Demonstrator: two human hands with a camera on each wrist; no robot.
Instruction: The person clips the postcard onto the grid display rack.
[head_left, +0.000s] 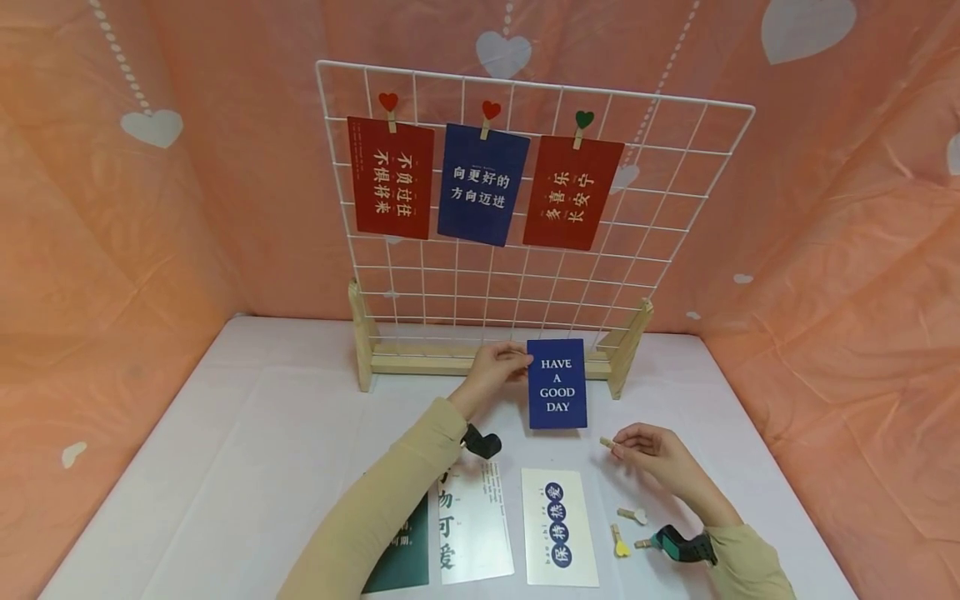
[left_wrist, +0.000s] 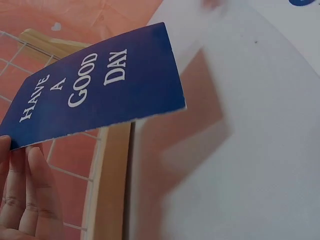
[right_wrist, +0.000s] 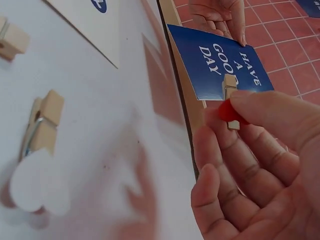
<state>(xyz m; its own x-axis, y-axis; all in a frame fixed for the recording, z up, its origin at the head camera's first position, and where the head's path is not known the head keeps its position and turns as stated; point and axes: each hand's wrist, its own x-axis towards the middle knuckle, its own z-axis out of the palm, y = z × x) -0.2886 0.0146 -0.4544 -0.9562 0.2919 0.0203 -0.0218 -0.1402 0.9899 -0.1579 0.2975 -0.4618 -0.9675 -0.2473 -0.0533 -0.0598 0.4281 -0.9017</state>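
Observation:
My left hand (head_left: 495, 372) pinches the left edge of a blue card (head_left: 557, 408) that reads "HAVE A GOOD DAY". The card is held upright above the table, in front of the wire grid's wooden foot. In the left wrist view the fingertips (left_wrist: 36, 157) grip one corner of the card. My right hand (head_left: 656, 454) pinches a small wooden clothespin (right_wrist: 230, 86) with a red heart (right_wrist: 233, 112) between thumb and fingers. The clothespin is apart from the card, to its lower right in the head view.
A white wire grid (head_left: 517, 283) on a wooden stand (head_left: 420, 365) holds red and blue cards by heart clothespins. Near the front lie a white card (head_left: 558, 575), a card with green writing (head_left: 480, 533) and a dark green card (head_left: 408, 567). Loose clothespins (head_left: 619, 537) lie under my right wrist.

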